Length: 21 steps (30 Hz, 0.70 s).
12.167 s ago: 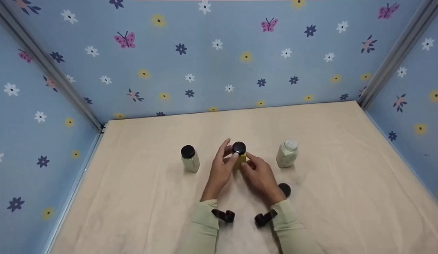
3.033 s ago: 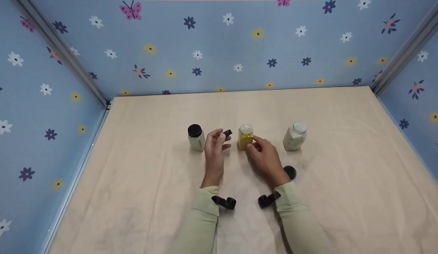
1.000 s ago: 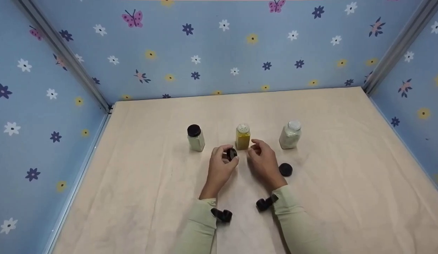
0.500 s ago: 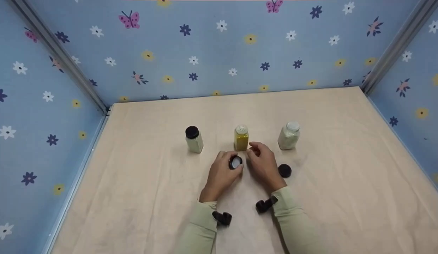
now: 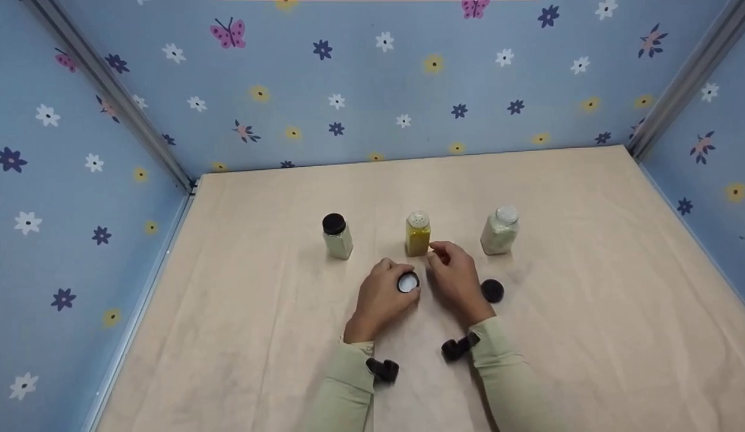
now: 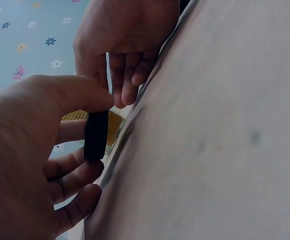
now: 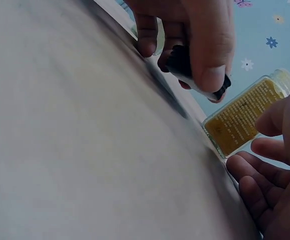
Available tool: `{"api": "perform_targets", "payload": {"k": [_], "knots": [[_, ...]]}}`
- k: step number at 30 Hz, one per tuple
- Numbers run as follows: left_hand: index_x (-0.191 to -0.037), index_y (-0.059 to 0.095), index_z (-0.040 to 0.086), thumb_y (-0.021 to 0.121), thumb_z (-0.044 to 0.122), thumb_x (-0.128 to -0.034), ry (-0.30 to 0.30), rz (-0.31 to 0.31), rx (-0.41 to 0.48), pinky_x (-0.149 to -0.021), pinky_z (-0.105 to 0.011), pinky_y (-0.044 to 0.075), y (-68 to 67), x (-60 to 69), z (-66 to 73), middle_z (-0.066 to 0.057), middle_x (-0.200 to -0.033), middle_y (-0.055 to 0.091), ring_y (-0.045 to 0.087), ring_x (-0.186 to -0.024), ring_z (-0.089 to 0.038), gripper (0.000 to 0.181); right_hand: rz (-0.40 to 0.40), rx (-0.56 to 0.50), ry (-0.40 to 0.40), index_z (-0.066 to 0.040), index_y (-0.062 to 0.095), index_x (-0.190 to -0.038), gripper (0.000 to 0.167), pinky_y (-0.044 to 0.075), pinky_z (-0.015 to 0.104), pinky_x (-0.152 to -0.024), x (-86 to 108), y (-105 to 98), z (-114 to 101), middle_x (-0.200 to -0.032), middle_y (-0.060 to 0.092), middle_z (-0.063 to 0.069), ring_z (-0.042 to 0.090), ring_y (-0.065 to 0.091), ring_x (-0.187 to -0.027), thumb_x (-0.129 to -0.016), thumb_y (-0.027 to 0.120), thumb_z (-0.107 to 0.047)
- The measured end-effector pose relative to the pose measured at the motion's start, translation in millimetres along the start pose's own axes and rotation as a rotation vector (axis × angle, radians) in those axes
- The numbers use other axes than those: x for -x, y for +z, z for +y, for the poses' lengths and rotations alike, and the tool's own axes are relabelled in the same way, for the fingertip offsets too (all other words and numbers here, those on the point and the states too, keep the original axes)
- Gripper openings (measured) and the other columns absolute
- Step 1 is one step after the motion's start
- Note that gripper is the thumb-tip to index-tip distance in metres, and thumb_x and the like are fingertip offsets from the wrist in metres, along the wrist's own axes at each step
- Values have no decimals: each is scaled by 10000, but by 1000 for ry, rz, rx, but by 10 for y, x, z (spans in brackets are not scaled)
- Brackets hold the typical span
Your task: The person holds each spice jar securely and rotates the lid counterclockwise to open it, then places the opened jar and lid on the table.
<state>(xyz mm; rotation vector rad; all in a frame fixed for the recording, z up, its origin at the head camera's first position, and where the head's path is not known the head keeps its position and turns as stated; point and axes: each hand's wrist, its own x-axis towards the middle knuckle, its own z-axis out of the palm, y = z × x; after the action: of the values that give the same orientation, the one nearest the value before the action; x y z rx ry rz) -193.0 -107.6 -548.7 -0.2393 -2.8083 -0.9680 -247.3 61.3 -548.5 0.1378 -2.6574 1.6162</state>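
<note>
My left hand [image 5: 381, 297] pinches a black screw cap [image 5: 407, 282] between thumb and fingers, low over the table in front of a spice jar. The cap's pale inside faces up. That spice jar [image 5: 418, 237] stands upright, filled with yellow powder, its perforated shaker top bare. Beside its lower right side is my right hand [image 5: 456, 279], fingers loosely curled and holding nothing. In the right wrist view its fingertips lie close to the yellow jar [image 7: 242, 117]; whether they touch I cannot tell. The left wrist view shows the cap [image 6: 95, 135] edge-on.
A jar of pale powder with a black cap [image 5: 338, 237] stands to the left. To the right is another pale jar [image 5: 499, 233] with its whitish top uncovered. A second black cap [image 5: 492, 291] lies beside my right wrist. Patterned panels [image 5: 372, 78] bound the cloth-covered table [image 5: 228, 300].
The yellow jar wore its black cap at first; my left hand took it off, brought it nearer me and turned its inside up. My right hand has let go of the jar.
</note>
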Motion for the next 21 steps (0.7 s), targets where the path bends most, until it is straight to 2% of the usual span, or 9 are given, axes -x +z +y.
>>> {"api": "perform_targets", "payload": {"k": [7,11,18,21], "knots": [[-1167,748,175,782,343,-791,4,-52,-89,-769,-399,436,-19,28,5,-18,-979,593,556,-904,-208,413,5,-22,-12,-43,687,-1206,290,495,376,-870,34,12,-16,-1098,681,85,211,616,-971,-970,609,-192],[-1185,733,183,787,353,-795,3,-66,-100,-775,-393,420,-17,36,3,-7,-985,580,539,-911,-201,429,-6,-26,-17,-57,692,-1187,270,496,377,-871,47,7,-23,-1086,685,63,195,617,-968,-976,604,-201],[-1160,729,197,791,364,-781,44,-73,-126,-778,-406,426,-13,45,19,-15,-1004,574,538,-923,-213,419,5,-10,-29,-62,716,-1139,242,505,369,-843,65,-23,-13,-1023,697,48,187,627,-924,-977,605,-204],[-1155,725,205,793,380,-773,45,-75,-129,-777,-396,421,-14,42,27,-4,-1000,566,529,-917,-204,426,-5,-5,-27,-57,712,-1142,248,503,366,-837,77,-44,-12,-1013,694,46,186,623,-923,-983,603,-212]]}}
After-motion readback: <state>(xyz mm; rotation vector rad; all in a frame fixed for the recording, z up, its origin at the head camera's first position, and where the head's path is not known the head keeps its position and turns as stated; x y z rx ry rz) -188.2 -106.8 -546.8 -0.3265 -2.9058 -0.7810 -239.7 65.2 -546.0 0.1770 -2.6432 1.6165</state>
